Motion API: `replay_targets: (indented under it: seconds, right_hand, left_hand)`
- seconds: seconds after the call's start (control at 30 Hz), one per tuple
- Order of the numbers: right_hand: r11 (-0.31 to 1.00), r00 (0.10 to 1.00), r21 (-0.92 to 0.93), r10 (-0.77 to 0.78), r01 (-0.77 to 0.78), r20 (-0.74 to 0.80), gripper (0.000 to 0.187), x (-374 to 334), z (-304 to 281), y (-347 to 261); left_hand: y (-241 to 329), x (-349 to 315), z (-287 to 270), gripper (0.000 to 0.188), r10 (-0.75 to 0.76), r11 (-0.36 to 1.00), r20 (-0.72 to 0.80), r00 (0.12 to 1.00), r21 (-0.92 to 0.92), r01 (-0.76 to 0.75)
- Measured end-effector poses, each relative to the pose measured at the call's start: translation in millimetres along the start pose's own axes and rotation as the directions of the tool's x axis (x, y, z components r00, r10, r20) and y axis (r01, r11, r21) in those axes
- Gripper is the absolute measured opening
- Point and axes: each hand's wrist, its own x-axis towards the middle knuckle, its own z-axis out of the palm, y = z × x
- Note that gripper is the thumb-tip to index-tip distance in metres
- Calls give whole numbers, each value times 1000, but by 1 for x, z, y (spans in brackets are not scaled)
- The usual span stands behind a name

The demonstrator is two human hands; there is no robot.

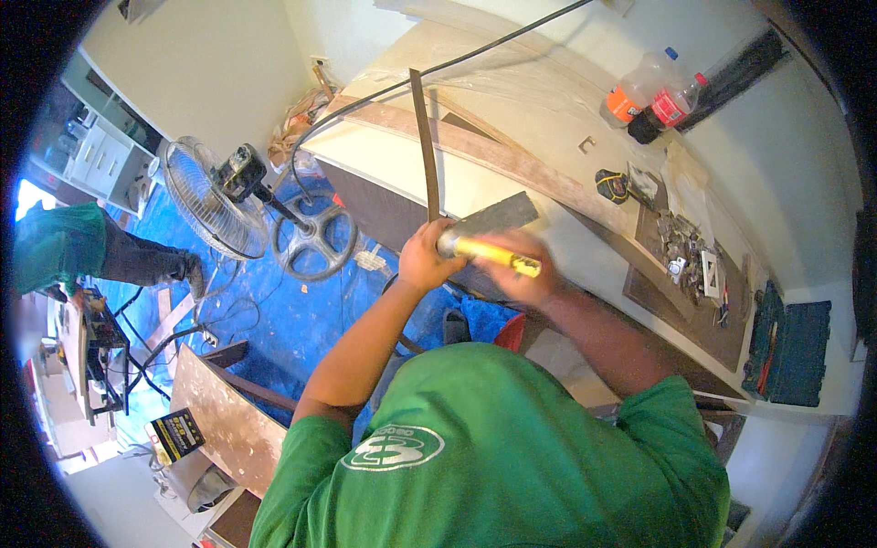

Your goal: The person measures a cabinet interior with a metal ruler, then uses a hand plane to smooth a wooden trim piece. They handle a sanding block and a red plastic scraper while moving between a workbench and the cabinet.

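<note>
My left hand (429, 257) is closed around the lower end of a long, thin dark brown strip (424, 137), which stands up across the pale worktop edge. A short, wide dark piece (499, 214) juts to the right above the hand; whether it joins the strip is unclear. Blurred by motion, my right hand (523, 272) grips a yellow stick-like tool (498, 255). The tool's left end, with a pale round part, meets the fingers of my left hand. Its exact kind is smeared.
On the long worktop (539, 215) lie a tape measure (612, 186), two drink bottles (671, 108) and a pile of metal hardware (687, 256). A green tool case (793, 352) stands at right. Left are a pedestal fan (215, 196), blue floor sheeting (301, 306) and a co-worker (68, 247) bending.
</note>
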Motion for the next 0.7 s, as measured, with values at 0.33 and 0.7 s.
replay_targets:
  seconds: [0.33, 0.7]
  right_hand:
    - [966, 960, 22, 257, -256, -110, 30, -16, 28, -2]
    - [927, 944, -190, 300, -323, -138, 32, -11, -2, -6]
  left_hand:
    - [1, 3, 0, 63, -2, 1000, 21, 1000, -4, 2]
    - [0, 1, -1, 60, 54, 998, 23, 998, 23, -54]
